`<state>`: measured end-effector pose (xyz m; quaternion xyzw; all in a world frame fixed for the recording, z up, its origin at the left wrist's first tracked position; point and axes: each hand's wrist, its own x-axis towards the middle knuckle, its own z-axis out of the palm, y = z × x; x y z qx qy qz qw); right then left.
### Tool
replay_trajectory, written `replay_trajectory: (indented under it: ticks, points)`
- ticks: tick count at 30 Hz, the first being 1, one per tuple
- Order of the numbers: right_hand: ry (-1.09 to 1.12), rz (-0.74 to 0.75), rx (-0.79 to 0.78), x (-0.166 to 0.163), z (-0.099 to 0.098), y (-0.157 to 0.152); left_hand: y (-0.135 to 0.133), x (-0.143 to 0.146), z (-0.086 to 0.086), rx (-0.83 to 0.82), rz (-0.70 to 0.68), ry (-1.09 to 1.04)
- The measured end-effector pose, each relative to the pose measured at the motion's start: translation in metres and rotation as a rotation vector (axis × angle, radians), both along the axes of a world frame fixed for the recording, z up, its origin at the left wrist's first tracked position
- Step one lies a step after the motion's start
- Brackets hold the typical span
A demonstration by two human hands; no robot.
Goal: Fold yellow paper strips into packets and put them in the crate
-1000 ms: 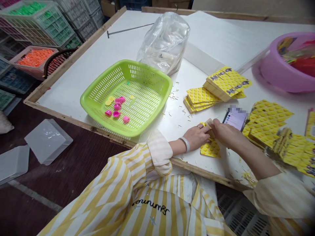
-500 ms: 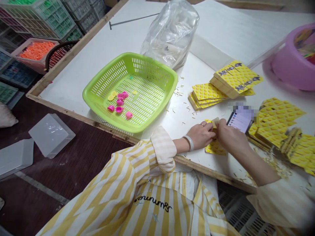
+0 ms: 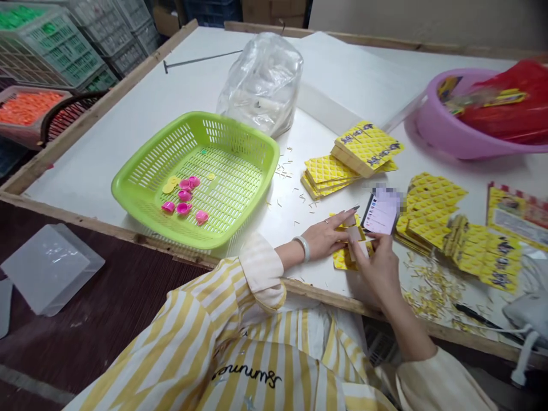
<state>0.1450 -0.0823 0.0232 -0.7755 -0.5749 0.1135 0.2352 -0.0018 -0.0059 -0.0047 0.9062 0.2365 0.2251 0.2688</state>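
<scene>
My left hand (image 3: 327, 235) lies flat with its fingers stretched out on a small pile of yellow patterned cards (image 3: 341, 258) near the table's front edge. My right hand (image 3: 377, 267) is curled just to the right of it, pinching a small pale piece (image 3: 355, 244) over the same pile. A phone (image 3: 381, 212) with a lit screen lies just behind my right hand. A green plastic basket (image 3: 145, 200) holding several pink and yellow small caps (image 3: 184, 197) sits to the left.
Stacks of yellow cards (image 3: 351, 157) lie behind the hands and more (image 3: 454, 228) spread to the right. A clear plastic bag (image 3: 261, 83) stands behind the basket. A pink basin (image 3: 432, 128) with red and yellow contents is at the far right. Small scraps (image 3: 428, 291) litter the table front.
My left hand has opened and flattened on the card pile. My right hand has drawn back toward me with the pale piece. The camera view shifted right.
</scene>
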Motion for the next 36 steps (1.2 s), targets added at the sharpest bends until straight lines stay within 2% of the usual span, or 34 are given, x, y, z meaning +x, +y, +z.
replay_trajectory:
  ticks: [3, 9, 16, 20, 27, 29, 31, 34, 36]
  points:
    - [0.102, -0.084, -0.013, -0.004, -0.003, -0.007, 0.000, -0.001, -0.002, -0.006, -0.014, -0.029]
    - [-0.018, -0.125, -0.089, -0.019, 0.001, 0.000, 0.002, -0.002, -0.002, 0.033, -0.037, -0.044]
    - [-0.136, -0.050, -0.093, -0.019, -0.001, 0.003, 0.001, -0.001, -0.002, 0.033, -0.028, -0.020]
    - [-0.160, 0.020, -0.184, -0.015, 0.005, 0.008, 0.001, 0.000, -0.004, 0.080, -0.019, 0.001]
    - [-0.213, 0.026, -0.334, -0.018, 0.013, 0.014, 0.002, -0.001, -0.003, 0.157, -0.021, 0.034]
    - [-0.107, 0.048, -0.271, -0.016, 0.011, 0.009, 0.001, -0.001, -0.003, 0.159, -0.009, 0.033]
    - [0.080, 0.026, -0.142, -0.013, 0.008, -0.002, 0.001, -0.001, -0.004, 0.164, -0.004, 0.031]
    - [0.347, -0.113, 0.035, -0.010, 0.003, -0.020, 0.001, 0.000, -0.004, 0.179, -0.004, 0.026]
    - [0.398, -0.151, 0.062, -0.010, 0.001, -0.028, 0.002, 0.000, -0.005, 0.184, 0.000, 0.017]
